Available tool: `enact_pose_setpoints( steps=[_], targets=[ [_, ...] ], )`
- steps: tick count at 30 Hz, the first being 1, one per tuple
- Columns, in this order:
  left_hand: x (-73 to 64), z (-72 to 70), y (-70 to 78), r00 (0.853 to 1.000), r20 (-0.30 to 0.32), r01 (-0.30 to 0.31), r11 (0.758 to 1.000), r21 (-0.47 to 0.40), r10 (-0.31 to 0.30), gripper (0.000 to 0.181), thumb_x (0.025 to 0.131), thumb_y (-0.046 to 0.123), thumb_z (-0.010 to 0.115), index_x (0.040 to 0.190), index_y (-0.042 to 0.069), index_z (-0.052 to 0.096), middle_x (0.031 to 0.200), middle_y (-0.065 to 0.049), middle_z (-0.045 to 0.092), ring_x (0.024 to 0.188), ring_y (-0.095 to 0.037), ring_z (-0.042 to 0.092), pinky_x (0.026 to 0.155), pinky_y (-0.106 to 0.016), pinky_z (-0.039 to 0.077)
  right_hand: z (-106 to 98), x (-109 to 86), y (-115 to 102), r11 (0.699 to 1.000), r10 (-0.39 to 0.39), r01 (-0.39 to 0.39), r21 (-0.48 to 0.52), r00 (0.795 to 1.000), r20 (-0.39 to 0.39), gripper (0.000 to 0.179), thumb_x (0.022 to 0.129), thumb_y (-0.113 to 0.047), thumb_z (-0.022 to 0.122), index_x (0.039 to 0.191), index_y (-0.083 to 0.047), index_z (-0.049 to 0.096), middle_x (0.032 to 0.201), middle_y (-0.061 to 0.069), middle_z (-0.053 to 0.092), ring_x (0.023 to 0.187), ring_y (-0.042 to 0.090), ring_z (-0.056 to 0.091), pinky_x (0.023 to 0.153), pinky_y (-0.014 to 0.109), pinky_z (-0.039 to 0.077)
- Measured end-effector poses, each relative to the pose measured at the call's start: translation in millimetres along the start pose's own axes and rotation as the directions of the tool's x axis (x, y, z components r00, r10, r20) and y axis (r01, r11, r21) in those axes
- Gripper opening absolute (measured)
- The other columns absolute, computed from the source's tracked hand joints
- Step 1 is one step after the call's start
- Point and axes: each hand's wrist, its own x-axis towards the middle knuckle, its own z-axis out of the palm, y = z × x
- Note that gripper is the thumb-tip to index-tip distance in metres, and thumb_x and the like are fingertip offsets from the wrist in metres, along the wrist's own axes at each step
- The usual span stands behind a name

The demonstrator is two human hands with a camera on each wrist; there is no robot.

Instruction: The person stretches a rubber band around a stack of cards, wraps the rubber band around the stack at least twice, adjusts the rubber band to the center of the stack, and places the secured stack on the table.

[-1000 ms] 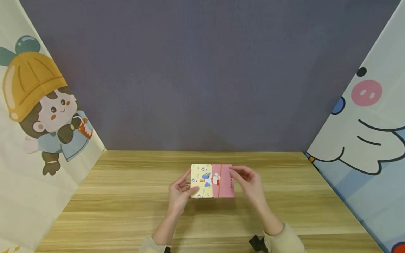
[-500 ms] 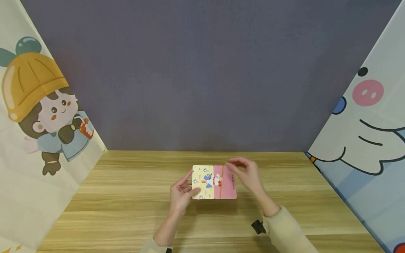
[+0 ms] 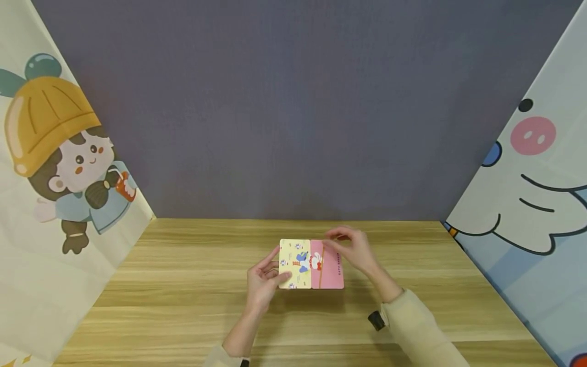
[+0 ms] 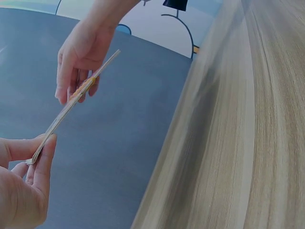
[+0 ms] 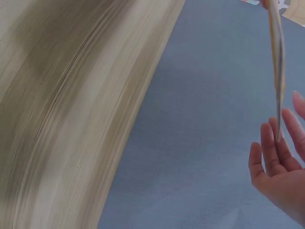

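Observation:
A small notebook (image 3: 295, 265) is held above the wooden table, its visible cover half pale yellow with cartoon prints and half pink. An orange-yellow elastic band (image 3: 322, 265) runs across the pink half. My left hand (image 3: 261, 283) grips the yellow end, thumb on the printed side and fingers behind. At the top edge, close to the band, is my right hand (image 3: 355, 250) with its fingers loosely bent. Seen edge-on in the right wrist view, the notebook (image 5: 277, 57) passes between the right hand's fingers (image 5: 270, 152); contact with the band is unclear.
Below the hands lies the wood-grain table (image 3: 192, 265), with a grey-blue panel (image 3: 293, 112) behind it. Cartoon-printed panels stand at the left (image 3: 59, 153) and right (image 3: 527, 193). A black strap piece (image 3: 376, 320) sits by the right cuff.
My right hand has moved from the notebook's right edge, up and left, to the top edge near the band. The left hand and notebook have shifted slightly right.

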Motion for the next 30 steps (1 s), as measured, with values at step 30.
enact_pose_setpoints(
  steps=[30],
  targets=[
    [0.2,1.0,0.5,1.000,0.018,-0.006,1.000,0.003,0.006,0.066,0.062,-0.019,0.064,0.124,0.001,0.049,0.085,-0.019,0.062,0.056,-0.012,0.055,0.050,-0.023,0.053,-1.5,-1.4,-11.0,0.992,0.103,-0.110,0.058,0.990,0.099,0.011,0.078,0.001,0.064,0.088,0.005,0.064,0.082,0.014,0.063,0.066,0.018,0.056,0.053,0.020,0.047]
  ],
)
